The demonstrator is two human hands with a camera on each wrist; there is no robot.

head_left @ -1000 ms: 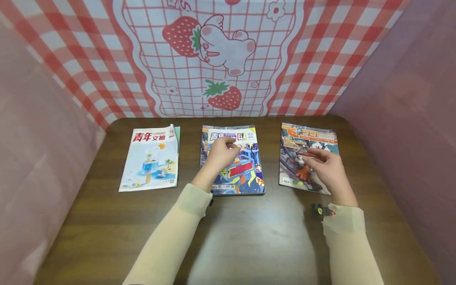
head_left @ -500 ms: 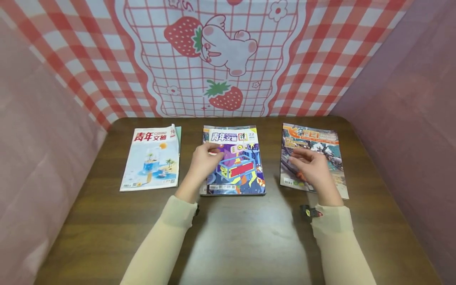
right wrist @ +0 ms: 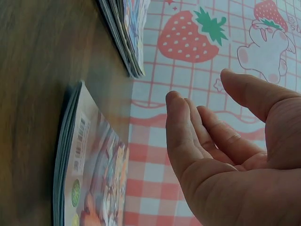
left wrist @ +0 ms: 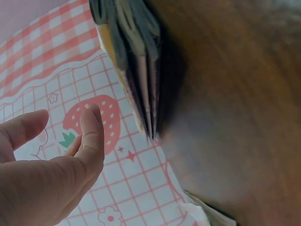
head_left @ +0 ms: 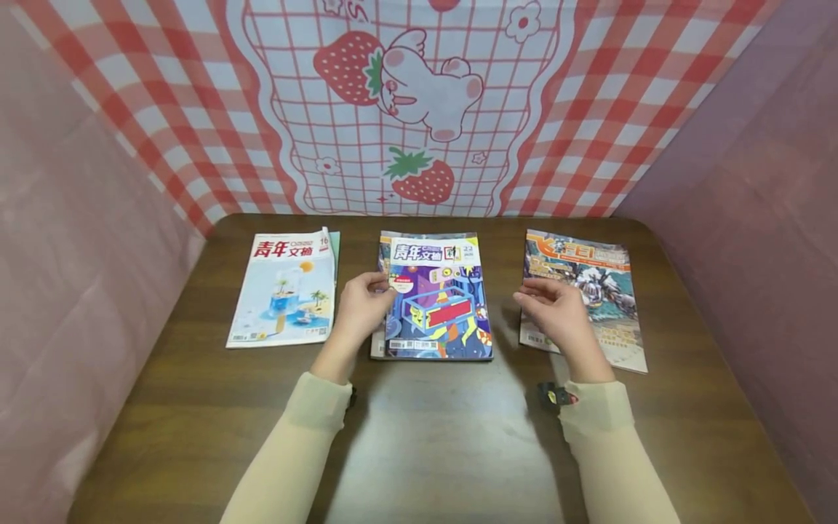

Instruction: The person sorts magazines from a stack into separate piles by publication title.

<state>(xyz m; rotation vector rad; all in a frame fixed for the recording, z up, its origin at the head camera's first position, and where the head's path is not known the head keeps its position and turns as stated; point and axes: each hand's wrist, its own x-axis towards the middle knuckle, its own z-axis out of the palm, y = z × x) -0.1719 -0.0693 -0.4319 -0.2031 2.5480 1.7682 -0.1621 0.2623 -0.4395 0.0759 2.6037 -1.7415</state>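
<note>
Hovering over the wooden table (head_left: 419, 444), both my hands are bare of any hold! My left hand (head_left: 360, 309) hangs by the near-left side of the middle magazine stack (head_left: 439, 313), purple cover on top, thumb and fingers parted with nothing between them. Over to my right hand (head_left: 561, 314), raised above the left side of the orange-titled magazine (head_left: 609, 291), fingers gently bent, thumb well apart, gripping nothing. Farther left lies the white-covered magazine (head_left: 281, 295), out of my touch.
</note>
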